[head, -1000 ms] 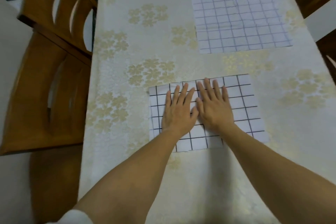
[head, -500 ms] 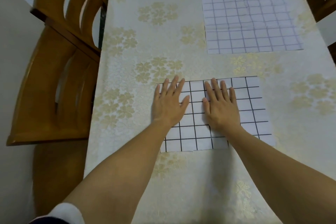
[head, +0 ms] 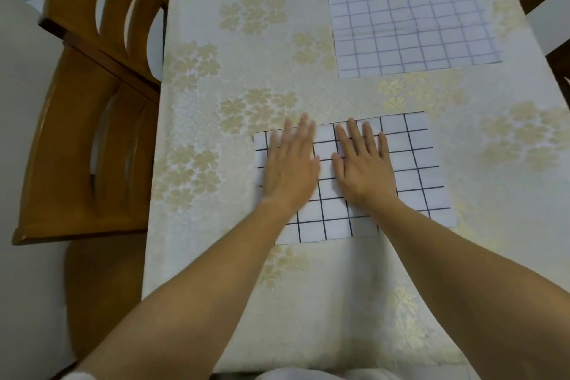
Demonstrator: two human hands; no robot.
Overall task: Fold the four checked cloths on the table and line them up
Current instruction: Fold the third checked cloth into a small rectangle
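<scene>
Now folded black-checked cloth [head: 416, 160] lies flat (edges crisp); left hand [head: 290, 168], right hand [head: 364, 170] spread, pressing it.

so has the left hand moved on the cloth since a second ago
yes: the left hand has slid left across the black-checked cloth, toward its left edge and away from the right hand, which it touched a second ago

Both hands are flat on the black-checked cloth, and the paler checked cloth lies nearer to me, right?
No. The left hand and right hand lie flat on the black-checked cloth, but the head view shows the paler checked cloth farther away, not nearer.
</scene>
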